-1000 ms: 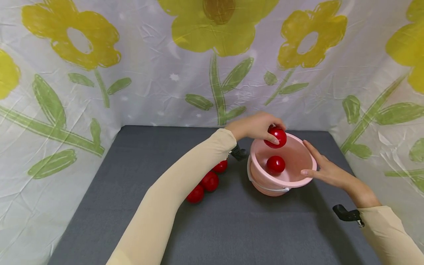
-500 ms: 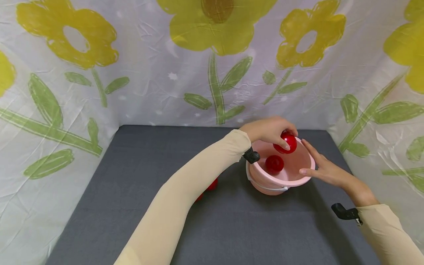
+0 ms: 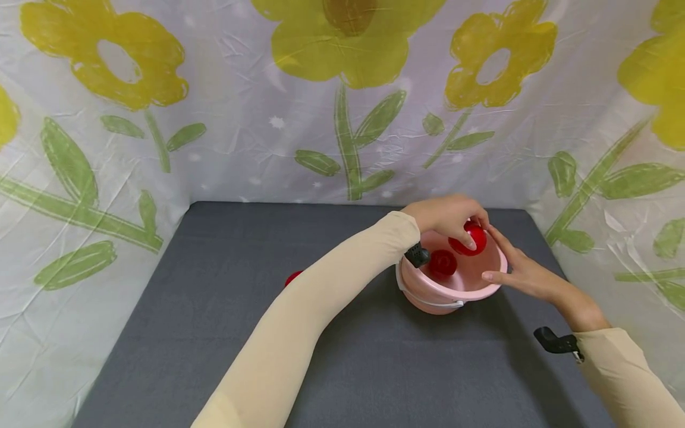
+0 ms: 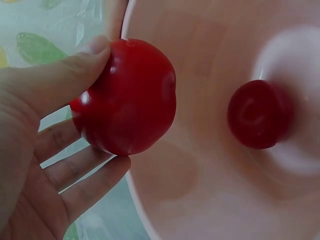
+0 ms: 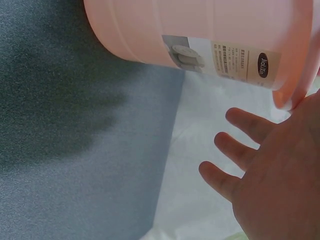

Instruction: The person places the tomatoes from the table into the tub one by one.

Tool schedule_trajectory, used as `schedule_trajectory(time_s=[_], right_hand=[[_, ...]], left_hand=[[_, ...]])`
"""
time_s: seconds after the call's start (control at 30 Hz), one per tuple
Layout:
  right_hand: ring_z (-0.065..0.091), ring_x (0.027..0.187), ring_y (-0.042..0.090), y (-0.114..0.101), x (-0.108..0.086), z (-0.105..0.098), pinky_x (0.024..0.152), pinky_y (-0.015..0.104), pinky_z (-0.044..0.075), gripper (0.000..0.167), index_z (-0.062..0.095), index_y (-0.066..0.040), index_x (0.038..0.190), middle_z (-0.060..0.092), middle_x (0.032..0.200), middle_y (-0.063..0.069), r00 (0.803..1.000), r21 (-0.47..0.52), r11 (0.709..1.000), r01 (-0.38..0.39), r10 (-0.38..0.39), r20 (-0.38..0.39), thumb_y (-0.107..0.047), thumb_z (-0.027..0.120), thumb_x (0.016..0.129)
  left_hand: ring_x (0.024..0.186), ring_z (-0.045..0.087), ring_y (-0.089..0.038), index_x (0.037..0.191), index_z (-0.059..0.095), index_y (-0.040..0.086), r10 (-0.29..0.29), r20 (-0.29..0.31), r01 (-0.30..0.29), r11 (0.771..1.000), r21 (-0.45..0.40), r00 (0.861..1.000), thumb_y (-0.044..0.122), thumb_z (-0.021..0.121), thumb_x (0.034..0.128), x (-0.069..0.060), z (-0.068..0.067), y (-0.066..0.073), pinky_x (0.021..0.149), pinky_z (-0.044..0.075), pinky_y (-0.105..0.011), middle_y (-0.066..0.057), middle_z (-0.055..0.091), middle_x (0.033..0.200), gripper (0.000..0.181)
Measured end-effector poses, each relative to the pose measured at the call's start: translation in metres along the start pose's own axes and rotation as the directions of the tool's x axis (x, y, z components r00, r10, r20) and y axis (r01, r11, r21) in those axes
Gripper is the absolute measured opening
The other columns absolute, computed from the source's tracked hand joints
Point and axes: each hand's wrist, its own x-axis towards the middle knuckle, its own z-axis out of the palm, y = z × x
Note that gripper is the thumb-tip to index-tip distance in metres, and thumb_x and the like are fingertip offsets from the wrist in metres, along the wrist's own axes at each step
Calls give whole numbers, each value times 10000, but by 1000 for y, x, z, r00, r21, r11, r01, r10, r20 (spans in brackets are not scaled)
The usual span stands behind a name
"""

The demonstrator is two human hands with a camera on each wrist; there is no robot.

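My left hand (image 3: pixel 446 214) holds a glossy, round red fruit (image 4: pixel 130 97) between thumb and fingers, at the mouth of a pink bucket (image 3: pixel 428 295). Whether it is an apple or a tomato I cannot tell. A second red fruit (image 3: pixel 442 263) lies inside on the bucket's bottom, apart from the held one. At the right side of the rim rests my right hand (image 3: pixel 530 277), thumb over the edge and index finger along it. Three straight, spread fingers (image 5: pixel 220 180) of that hand stand off the bucket wall in the right wrist view.
Part of another red fruit (image 3: pixel 292 277) shows behind the left sleeve (image 3: pixel 316 303), which covers some of the dark grey tabletop (image 3: pixel 230 238). The bucket's white handle (image 3: pixel 423 300) hangs down in front. A flower-printed sheet (image 3: pixel 241 119) surrounds the table's back and sides.
My left hand has carried the red fruit rightward and slightly lower over the bucket. The left sleeve now covers most of the fruits seen on the table before. My right hand stays at the rim.
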Motion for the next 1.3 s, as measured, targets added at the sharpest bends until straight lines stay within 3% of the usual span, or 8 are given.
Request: schedule_trajectory(time_s=[0.13, 0.33, 0.6, 0.73, 0.93, 1.13, 1.3], right_hand=[[162, 1454, 526, 0, 2, 1, 1043, 794, 235, 1036, -57, -286, 1599, 86, 1645, 243, 1000, 8, 1000, 0, 0, 3, -275, 694, 884], [115, 1472, 529, 0, 3, 2, 1055, 795, 216, 1040, -77, -252, 1598, 32, 1656, 235, 1000, 20, 1000, 1, -1, 9, -270, 687, 892], [132, 1466, 530, 0, 4, 2, 1056, 778, 223, 1050, -65, -292, 1596, 53, 1653, 239, 1000, 10, 1000, 16, -16, -2, -258, 704, 882], [109, 1469, 541, 0, 4, 3, 1049, 793, 208, 1050, -72, -281, 1597, 25, 1656, 236, 1000, 11, 1000, 9, -9, 2, -269, 701, 885], [116, 1466, 550, 0, 3, 4, 1053, 791, 207, 1056, -74, -251, 1599, 43, 1647, 258, 1000, 2, 1000, 0, 0, -7, -270, 702, 884], [99, 1474, 537, 0, 1, 3, 1067, 779, 201, 1069, -74, -244, 1599, 43, 1648, 255, 1000, 17, 1000, 9, -8, -14, -251, 713, 875], [91, 1477, 539, 0, 0, 3, 1057, 781, 210, 1072, -81, -266, 1597, 24, 1655, 241, 1000, 14, 1000, 14, -14, -17, -256, 712, 875]], left_hand=[[1162, 569, -85, 1289, 641, 211, -13, 17, 14, 999, -52, 1000, 298, 750, 872, 1, 2, 0, 930, 508, -149, 44, 642, 1284, 440], [1216, 589, -133, 1245, 672, 195, 41, -5, -42, 995, -93, 999, 299, 734, 888, -1, 1, -2, 1004, 479, -169, 17, 655, 1292, 377], [1166, 626, -124, 1235, 674, 132, 61, -13, -62, 991, -120, 998, 292, 741, 885, -1, 4, -11, 969, 489, -147, -4, 668, 1272, 390], [1152, 624, -126, 1243, 665, 106, 70, -21, -73, 983, -166, 997, 270, 736, 891, -7, 2, -15, 969, 495, -160, -21, 663, 1267, 395], [1224, 602, -180, 1282, 637, 73, 78, -38, -84, 977, -194, 996, 235, 699, 919, -30, -10, -25, 1040, 484, -219, -61, 650, 1305, 403], [1192, 633, -228, 1275, 643, 54, 81, -118, -103, 977, -189, 990, 191, 695, 922, -63, -22, -45, 1039, 497, -262, -86, 654, 1301, 383], [1162, 653, -182, 1267, 654, 113, 36, -182, -66, 985, -162, 983, 247, 719, 911, -91, -27, -63, 1019, 514, -277, -31, 666, 1285, 386]])
